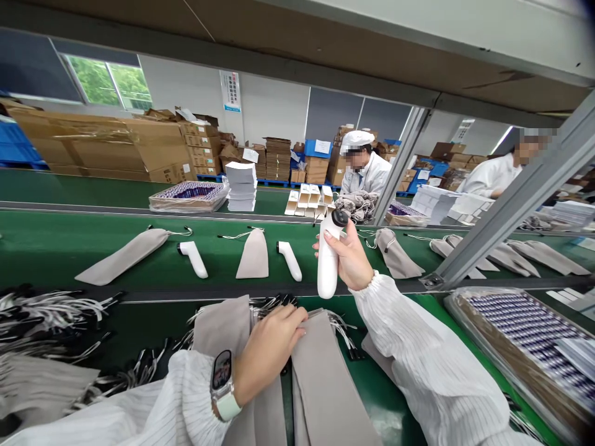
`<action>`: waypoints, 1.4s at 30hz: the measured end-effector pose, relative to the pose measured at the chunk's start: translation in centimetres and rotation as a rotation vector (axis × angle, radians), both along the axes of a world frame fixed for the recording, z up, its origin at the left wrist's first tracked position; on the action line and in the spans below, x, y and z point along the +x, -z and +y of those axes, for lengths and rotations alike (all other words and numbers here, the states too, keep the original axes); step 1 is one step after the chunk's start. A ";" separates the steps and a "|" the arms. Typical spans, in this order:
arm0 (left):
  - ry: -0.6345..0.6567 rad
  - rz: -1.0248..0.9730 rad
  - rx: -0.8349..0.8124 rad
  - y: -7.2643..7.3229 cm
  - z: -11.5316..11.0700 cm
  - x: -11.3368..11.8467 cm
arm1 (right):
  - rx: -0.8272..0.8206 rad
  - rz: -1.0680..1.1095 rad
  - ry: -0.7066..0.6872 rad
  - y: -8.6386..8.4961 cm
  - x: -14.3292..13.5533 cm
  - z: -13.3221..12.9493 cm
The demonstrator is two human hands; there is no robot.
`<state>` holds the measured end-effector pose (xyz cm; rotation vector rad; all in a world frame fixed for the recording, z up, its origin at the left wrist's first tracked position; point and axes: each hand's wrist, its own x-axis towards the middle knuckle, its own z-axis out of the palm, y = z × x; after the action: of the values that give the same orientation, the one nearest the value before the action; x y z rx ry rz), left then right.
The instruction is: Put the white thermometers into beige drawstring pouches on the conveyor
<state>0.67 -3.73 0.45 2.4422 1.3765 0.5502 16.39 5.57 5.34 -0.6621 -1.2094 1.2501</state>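
A white handheld device with a black end (328, 263) is held upright in my right hand (354, 257), its fingers wrapped round the upper part. My left hand (272, 347), with a watch on the wrist, lies over the top of grey drawstring pouches (325, 384) at the front; its fingertips touch the upper edge of a pouch, and whether they pinch it cannot be made out. On the green belt (218, 260) beyond lie a grey pouch (253, 255), another pouch at the left (125, 257) and two more white devices (290, 261) (194, 259).
Pouches with white cords (46, 384) are heaped at the left front. A plastic-wrapped tray (525, 347) stands at the right. A slanted metal post (511, 204) rises on the right, beneath an overhead shelf (325, 49). Two people in white work across the belt.
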 end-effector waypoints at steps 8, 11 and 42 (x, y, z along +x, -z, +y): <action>0.038 0.142 0.191 1.0 0.0 0.2 | -0.030 -0.010 -0.025 0.0 -0.1 -0.1; 0.070 0.090 0.139 0.4 0.1 0.2 | -0.036 -0.005 -0.061 0.4 -0.9 -0.7; -0.114 -0.415 -0.473 -6.2 1.1 -2.8 | 0.115 -0.634 0.181 0.6 2.1 1.5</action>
<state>-2.18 -2.63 6.65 1.7676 1.2937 0.6283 18.46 7.12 4.72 -1.1032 -1.6770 0.8289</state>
